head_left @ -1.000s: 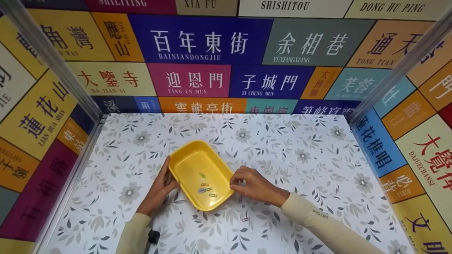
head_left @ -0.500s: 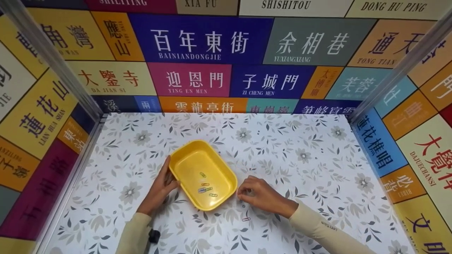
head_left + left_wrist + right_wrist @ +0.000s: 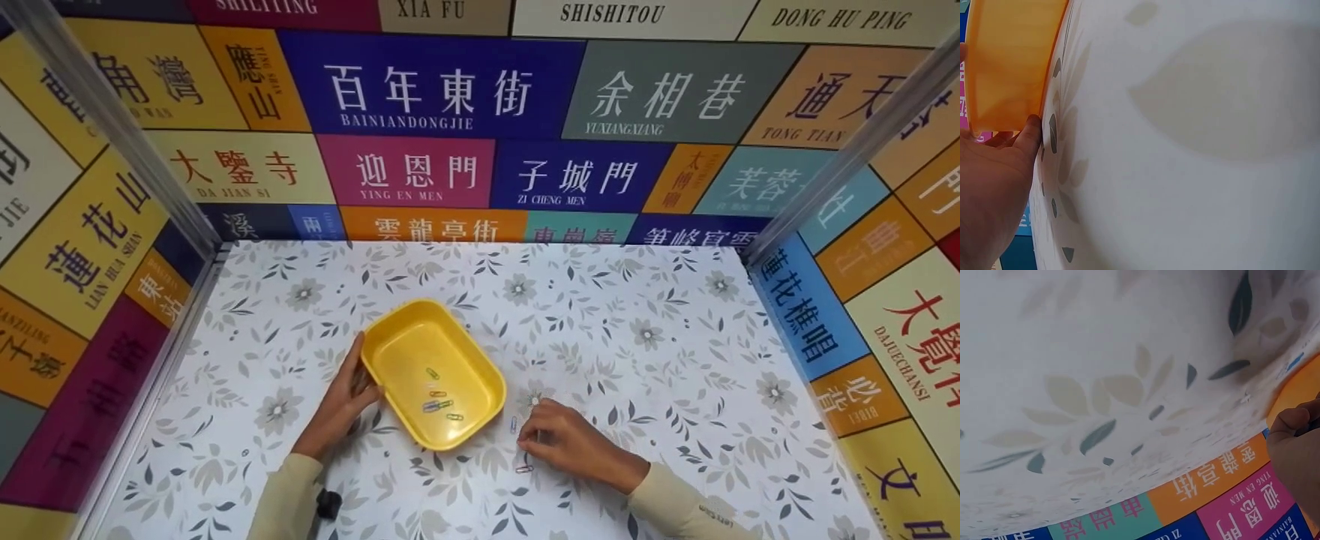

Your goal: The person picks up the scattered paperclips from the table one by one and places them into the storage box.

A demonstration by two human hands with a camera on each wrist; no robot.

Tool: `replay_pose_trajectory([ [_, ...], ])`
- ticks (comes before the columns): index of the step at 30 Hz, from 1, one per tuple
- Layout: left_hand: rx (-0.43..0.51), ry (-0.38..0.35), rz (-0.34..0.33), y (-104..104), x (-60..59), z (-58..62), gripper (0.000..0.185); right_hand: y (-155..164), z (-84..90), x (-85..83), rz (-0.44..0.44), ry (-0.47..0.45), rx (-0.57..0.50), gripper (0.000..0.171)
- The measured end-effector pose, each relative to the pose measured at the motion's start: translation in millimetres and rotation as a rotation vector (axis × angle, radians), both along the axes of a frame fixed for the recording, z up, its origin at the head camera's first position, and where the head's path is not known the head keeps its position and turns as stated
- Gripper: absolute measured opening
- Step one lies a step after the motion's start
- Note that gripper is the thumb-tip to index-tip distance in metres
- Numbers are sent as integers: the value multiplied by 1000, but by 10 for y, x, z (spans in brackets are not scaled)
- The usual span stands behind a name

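The yellow tray (image 3: 375, 337) stands turned at an angle on the table, with several coloured paper clips (image 3: 437, 394) lying on its floor. Against its left outer wall rests my left hand (image 3: 341, 409), thumb and fingers spread along the side. In the left wrist view the thumb (image 3: 1029, 132) touches the wall low down. My right hand (image 3: 574, 442) hovers low to the right of the tray, fingers loosely bent, with nothing seen between them. Close by its fingertips lie a blue paper clip (image 3: 514, 425) and a red paper clip (image 3: 523, 469).
White cloth with a leaf and flower pattern (image 3: 637, 300) covers the table. Colourful panels with lettering (image 3: 427, 86) rise at the back and both sides, with metal posts (image 3: 840, 127) at the corners. A small black object (image 3: 328, 504) sits at the left sleeve.
My right hand has moved from the tray's right rim, down and to the right, towards the two paper clips on the table. The left hand and the tray have stayed in place.
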State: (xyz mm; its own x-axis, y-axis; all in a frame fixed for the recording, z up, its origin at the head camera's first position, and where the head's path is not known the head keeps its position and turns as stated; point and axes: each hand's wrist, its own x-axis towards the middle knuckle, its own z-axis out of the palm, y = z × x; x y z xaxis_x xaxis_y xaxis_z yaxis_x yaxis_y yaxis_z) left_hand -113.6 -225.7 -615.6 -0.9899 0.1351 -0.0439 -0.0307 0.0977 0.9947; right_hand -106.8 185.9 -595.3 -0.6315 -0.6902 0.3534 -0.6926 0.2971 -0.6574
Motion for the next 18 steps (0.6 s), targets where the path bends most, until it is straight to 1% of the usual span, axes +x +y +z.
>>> replay_pose_trajectory([
  [2,-3,-7,5,2,-1,0,100,33,-25,36,-4,0,-1,16],
  [6,-6,-23,10,0,10,-5,101,85,-72,103,-19,-45,-6,17],
  [10,12,-30,1,8,14,-5,100,145,-122,171,-34,-64,-11,12],
  [14,31,-14,-10,9,20,3,100,195,-172,221,-50,-60,2,10],
  [18,40,6,-25,5,12,9,100,234,-207,248,-75,-87,25,13],
])
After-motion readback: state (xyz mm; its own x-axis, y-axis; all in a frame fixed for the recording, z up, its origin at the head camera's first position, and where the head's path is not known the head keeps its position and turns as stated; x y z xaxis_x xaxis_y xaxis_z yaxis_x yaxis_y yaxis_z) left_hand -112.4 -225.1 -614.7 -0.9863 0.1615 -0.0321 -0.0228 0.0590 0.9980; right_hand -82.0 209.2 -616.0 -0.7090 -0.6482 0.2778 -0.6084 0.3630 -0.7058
